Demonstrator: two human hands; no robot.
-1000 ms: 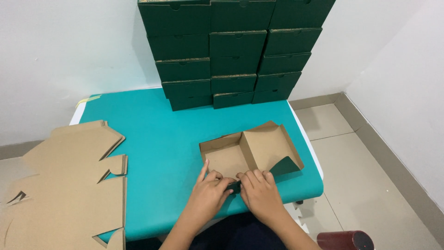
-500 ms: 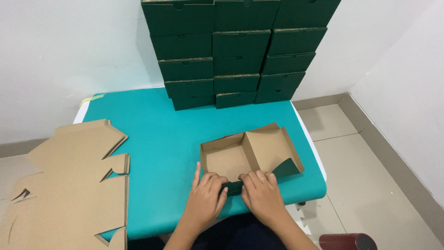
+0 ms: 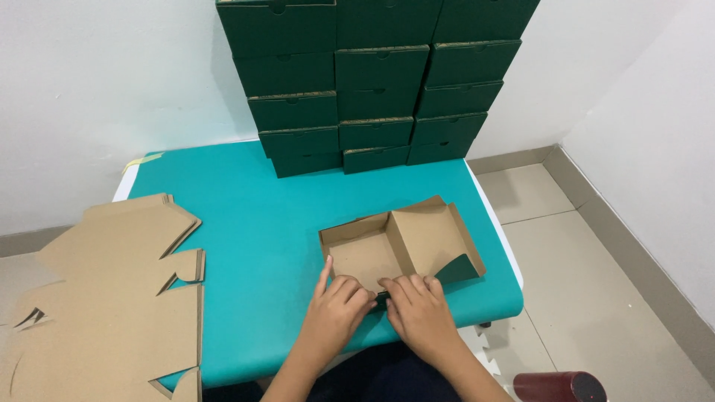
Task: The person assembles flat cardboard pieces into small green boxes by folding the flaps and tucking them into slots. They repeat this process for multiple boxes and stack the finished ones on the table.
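box [image 3: 398, 246] long axis left-right, hinge rightward

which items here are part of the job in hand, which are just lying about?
In use: left hand and right hand pressing the near edge of the half-folded cardboard box; stack of flat cardboard blanks; stacked green boxes.
Lying about: dark red cylinder on the floor.
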